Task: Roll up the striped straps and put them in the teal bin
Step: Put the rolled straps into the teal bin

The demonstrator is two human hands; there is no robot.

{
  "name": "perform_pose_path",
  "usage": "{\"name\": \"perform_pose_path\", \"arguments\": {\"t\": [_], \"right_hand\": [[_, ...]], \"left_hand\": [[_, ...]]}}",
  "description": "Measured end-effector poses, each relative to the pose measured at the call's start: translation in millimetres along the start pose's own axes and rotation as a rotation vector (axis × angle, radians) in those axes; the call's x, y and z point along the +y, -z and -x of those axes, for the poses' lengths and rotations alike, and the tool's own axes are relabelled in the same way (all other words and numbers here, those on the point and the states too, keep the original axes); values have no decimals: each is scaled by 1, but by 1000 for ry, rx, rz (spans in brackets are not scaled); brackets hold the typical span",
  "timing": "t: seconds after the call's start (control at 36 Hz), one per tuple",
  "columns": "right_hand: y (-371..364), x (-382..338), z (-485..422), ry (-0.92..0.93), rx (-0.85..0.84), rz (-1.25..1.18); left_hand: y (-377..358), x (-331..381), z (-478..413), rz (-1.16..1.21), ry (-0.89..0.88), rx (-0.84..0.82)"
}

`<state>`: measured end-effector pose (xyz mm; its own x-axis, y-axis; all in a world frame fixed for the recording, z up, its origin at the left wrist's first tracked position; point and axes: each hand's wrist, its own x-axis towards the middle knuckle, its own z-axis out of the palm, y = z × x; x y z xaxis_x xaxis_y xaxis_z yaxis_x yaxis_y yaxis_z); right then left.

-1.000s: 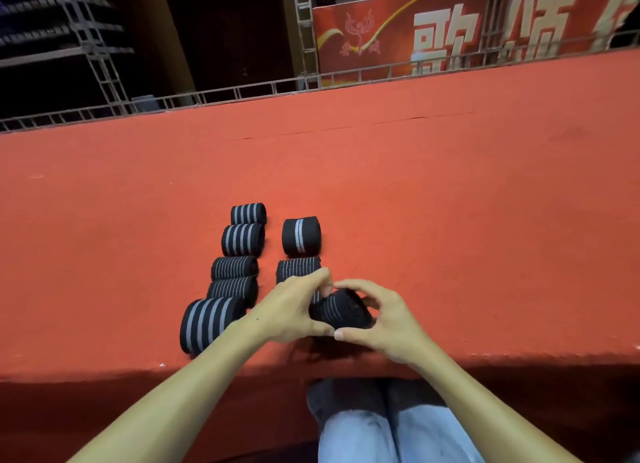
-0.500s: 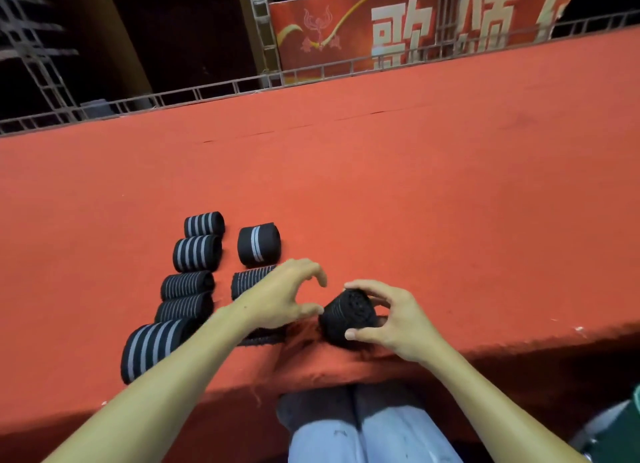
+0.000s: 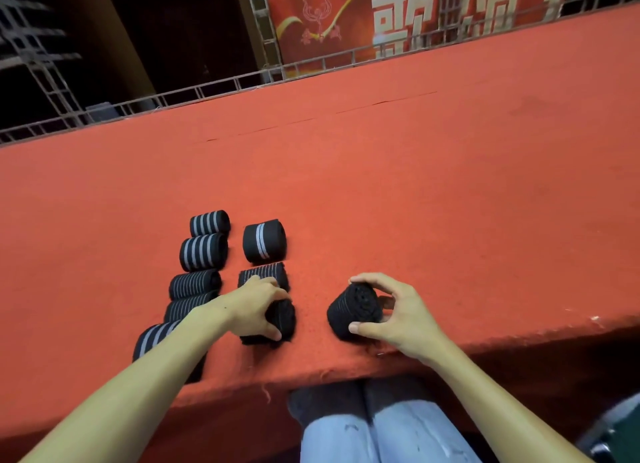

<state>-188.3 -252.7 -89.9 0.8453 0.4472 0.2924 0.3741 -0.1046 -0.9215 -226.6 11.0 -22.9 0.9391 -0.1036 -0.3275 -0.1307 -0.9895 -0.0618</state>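
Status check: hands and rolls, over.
Left hand grips left roll on the table. Right hand grips right roll, apart. Seven other rolls lined up left, none between hands.

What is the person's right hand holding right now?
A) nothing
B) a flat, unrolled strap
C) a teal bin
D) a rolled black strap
D: the right hand curls fingers and thumb round a rolled black strap; the left hand grips another roll.
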Motion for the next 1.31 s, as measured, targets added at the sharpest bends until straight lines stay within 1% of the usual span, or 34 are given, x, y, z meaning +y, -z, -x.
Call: {"name": "perform_pose_path", "arguments": {"t": [0.19,0.36,0.47,0.64,0.75,0.89,1.03,1.17,1.31], "right_hand": [[0,2,1,-20,45,-39],[14,2,2,-19,127,-77],[35,2,6,-21,189,-71],[83,4,24,-33,320,-42],[124,7,44,-51,436,-7],[181,8,77,-85,595,48],[240,12,119,-111,780,136],[282,18,160,-161,931,162],[307,26,192,-232,1046,240]], "left_hand": [[3,3,3,82,-41,88],[19,22,-3,246,-104,244],[33,47,-17,338,-195,363],[44,105,-54,534,-310,458],[51,157,-82,660,-409,446],[61,230,-114,692,-575,433],[67,311,-138,724,-677,381],[68,383,-150,698,-732,323],[64,428,-156,687,-783,243]]}}
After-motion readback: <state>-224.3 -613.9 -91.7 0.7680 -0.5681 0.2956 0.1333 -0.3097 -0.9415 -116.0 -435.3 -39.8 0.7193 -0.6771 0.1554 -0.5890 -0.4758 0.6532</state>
